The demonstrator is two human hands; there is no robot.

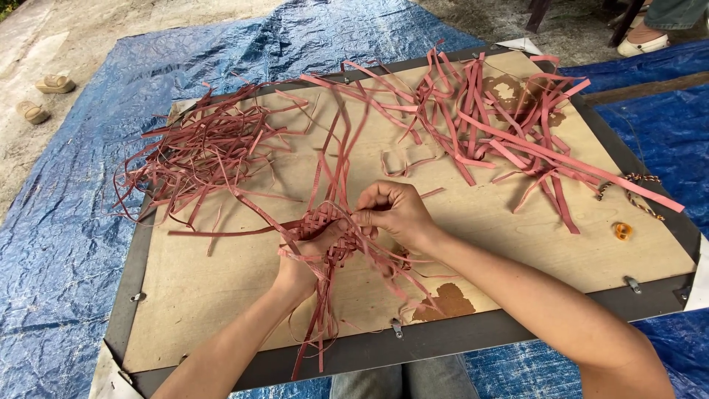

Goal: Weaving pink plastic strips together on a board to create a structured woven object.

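At the near middle of the board (pixel 221 310), I see a small woven patch of pink strips (pixel 325 229). My left hand (pixel 306 258) grips it from below; my right hand (pixel 395 210) pinches one strip. Loose strip piles (pixel 207 148) lie far left and right.

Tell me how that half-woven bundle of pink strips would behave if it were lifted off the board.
The woven patch between the left hand and right hand would probably keep its shape, since its strips interlock. Its loose ends curl and hang past the board edge, so they would likely flop. It looks thin, so probably light.
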